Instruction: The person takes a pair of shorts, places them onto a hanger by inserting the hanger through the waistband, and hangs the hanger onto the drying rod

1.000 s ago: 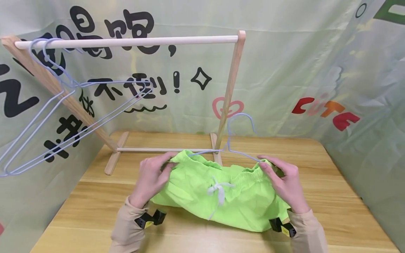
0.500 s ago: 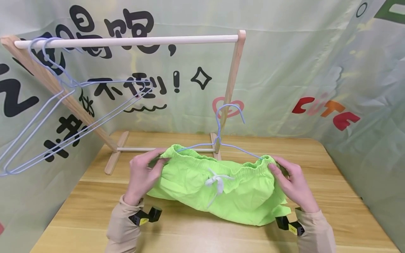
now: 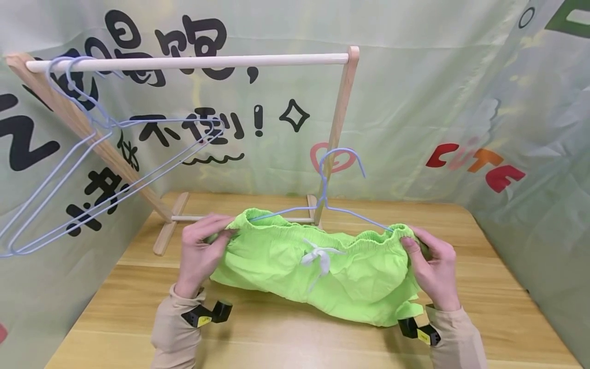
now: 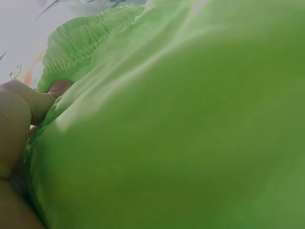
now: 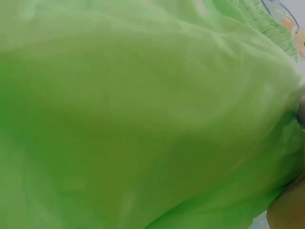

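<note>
Bright green shorts (image 3: 276, 261) with an elastic waistband and a white drawstring bow (image 3: 320, 258) are stretched between both hands over the table. My left hand (image 3: 201, 248) pinches the waistband's left end, and my right hand (image 3: 435, 264) grips its right end with the thumb on the front. A light blue wire hanger (image 3: 324, 192) stands inside the waist opening, its hook up and its lower part hidden by the cloth. Green fabric (image 4: 167, 119) fills most of the left wrist view, the left thumb at its edge. In the right wrist view, the shorts (image 5: 143, 105) cover nearly everything.
Behind on the left stands a wooden clothes rack (image 3: 343, 97) with a white top rod (image 3: 193, 62). Light blue wire hangers (image 3: 99, 141) hang from the rod's left end. A printed curtain (image 3: 415, 97) encloses the wooden table (image 3: 498, 287) at the back and sides.
The hands have moved apart, drawing the waistband wider and flatter. The hanger's hook has risen and shifted slightly left overall, standing more upright.
</note>
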### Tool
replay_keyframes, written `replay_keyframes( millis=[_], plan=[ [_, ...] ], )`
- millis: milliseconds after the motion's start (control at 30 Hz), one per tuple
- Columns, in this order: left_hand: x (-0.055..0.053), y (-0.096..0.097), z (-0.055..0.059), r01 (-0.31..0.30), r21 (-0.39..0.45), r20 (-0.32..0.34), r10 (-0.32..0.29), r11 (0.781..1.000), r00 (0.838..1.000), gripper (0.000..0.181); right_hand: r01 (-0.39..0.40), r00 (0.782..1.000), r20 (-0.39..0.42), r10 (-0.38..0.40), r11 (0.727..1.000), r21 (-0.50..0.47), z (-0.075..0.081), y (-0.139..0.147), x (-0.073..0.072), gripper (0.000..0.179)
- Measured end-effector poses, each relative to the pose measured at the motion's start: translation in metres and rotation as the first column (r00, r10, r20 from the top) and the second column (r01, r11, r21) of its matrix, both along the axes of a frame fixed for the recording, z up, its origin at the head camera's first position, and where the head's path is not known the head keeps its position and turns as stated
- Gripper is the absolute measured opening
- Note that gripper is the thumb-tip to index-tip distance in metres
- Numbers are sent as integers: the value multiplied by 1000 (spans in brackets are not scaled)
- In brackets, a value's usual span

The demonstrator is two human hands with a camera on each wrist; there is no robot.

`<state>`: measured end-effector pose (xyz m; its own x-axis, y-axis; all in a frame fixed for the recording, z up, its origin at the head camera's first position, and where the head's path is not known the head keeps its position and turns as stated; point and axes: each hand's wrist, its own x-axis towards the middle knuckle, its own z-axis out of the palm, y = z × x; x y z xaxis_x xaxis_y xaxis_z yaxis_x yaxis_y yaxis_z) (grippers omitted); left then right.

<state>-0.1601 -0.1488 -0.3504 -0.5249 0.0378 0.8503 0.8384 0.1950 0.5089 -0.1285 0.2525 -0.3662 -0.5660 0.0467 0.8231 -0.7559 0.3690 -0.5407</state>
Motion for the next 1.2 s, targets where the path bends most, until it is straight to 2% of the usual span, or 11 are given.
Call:
replay_keyframes(
  millis=[233, 433, 500, 533, 600, 700, 767, 833, 900, 1000, 1200],
  plan=[
    [1, -2, 0, 70, 80, 65, -75, 994, 995, 31, -63, 998, 14, 64, 996, -63, 0, 2, -1, 29],
    [-1, -8, -4, 115, 34, 175, -119, 993, 977, 25, -50, 998, 27, 55, 985, -163, 1, 3, 0, 31],
    [-1, -11, -5, 172, 24, 236, -173, 985, 956, 26, -47, 998, 27, 53, 979, -197, 1, 4, 1, 31],
    [0, -13, -5, 208, 20, 277, -206, 978, 939, 27, -49, 998, 24, 55, 975, -215, 1, 5, 1, 31],
    [1, -15, -5, 263, 15, 362, -251, 965, 898, 26, -56, 998, 16, 62, 968, -243, 1, 6, 2, 30],
    [3, -19, -3, 308, 0, 493, -268, 951, 828, 20, -40, 999, 8, 44, 964, -265, 1, 7, 2, 29],
    [5, -21, -2, 311, -24, 543, -249, 950, 802, 15, -23, 1000, 7, 26, 961, -275, 2, 7, 2, 28],
    [5, -22, -2, 321, -46, 569, -239, 946, 787, 13, -5, 1000, 9, 8, 958, -286, 2, 7, 2, 28],
    [5, -23, -2, 338, -80, 569, -235, 938, 788, 13, 1, 1000, 12, 2, 954, -299, 2, 6, 1, 28],
    [4, -21, -3, 357, -122, 541, -239, 926, 806, 24, 0, 1000, 19, 6, 949, -314, 2, 5, 1, 28],
    [3, -17, -5, 278, -87, 416, -219, 957, 883, 29, -12, 999, 36, 24, 949, -315, 0, 3, -1, 25]
  ],
)
